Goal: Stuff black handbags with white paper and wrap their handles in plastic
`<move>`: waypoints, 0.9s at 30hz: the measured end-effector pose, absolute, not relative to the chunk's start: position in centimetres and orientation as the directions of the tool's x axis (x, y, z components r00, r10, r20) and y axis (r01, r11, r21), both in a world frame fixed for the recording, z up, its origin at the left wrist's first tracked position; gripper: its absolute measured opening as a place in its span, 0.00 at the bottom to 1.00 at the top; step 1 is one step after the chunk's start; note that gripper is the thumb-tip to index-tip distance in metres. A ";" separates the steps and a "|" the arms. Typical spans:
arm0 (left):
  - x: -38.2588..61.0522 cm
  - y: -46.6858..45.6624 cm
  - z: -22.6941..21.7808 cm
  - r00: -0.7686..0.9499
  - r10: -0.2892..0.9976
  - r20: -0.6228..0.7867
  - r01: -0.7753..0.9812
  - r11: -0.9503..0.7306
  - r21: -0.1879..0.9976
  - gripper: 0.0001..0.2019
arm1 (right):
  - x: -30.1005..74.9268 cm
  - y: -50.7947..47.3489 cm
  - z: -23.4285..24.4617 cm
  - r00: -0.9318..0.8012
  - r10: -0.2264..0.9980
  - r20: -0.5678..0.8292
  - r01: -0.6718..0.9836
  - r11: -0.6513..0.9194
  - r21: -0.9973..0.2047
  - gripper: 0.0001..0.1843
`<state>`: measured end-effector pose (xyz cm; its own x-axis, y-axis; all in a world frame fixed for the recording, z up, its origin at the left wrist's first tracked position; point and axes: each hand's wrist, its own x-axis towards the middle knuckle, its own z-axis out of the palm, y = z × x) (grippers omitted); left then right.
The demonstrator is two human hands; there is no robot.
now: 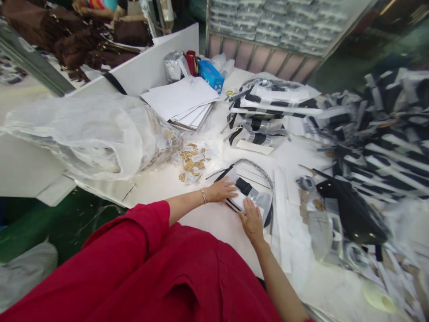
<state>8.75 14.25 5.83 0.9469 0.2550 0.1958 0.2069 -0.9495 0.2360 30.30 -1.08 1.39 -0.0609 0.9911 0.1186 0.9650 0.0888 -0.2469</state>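
My left hand point(221, 190) lies flat with fingers stretched out on the near-left edge of a black-and-white striped item in a clear plastic bag point(250, 188) on the white table. My right hand point(251, 219) rests flat on the bag's near end, fingers extended. Both palms press down on it. A thin bracelet circles my left wrist. My red sleeve point(144, 219) fills the lower left.
A big crumpled clear plastic sheet point(83, 134) lies at the left. Small gold tags in packets point(191, 163) are scattered beside it. A stack of white paper point(182, 100), a blue box point(211, 75) and piles of bagged striped items point(278, 100) sit farther back; a black bag point(351, 210) at right.
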 end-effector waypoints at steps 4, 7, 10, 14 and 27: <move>6.3 16.0 4.7 0.967 0.192 0.166 0.157 -0.966 0.207 0.23 | 29.0 -0.7 2.6 -0.011 0.997 0.080 0.980 0.027 -0.196 0.29; 6.0 15.9 3.1 0.961 0.214 0.173 0.175 -0.960 0.217 0.22 | 27.0 0.2 3.6 0.060 0.994 0.087 0.986 -0.046 -0.160 0.30; 5.9 15.7 1.8 0.952 0.235 0.196 0.185 -0.953 0.241 0.23 | 24.4 1.1 3.7 0.048 0.993 0.104 0.985 -0.030 -0.169 0.30; 5.5 15.4 1.6 0.945 0.239 0.222 0.189 -0.956 0.223 0.21 | 22.7 1.3 2.1 0.036 0.992 0.124 0.976 -0.008 -0.220 0.28; 4.4 16.6 0.1 0.970 0.150 0.190 0.142 -0.988 0.057 0.29 | 21.0 1.8 5.1 0.284 0.958 0.034 0.680 -0.176 -0.712 0.27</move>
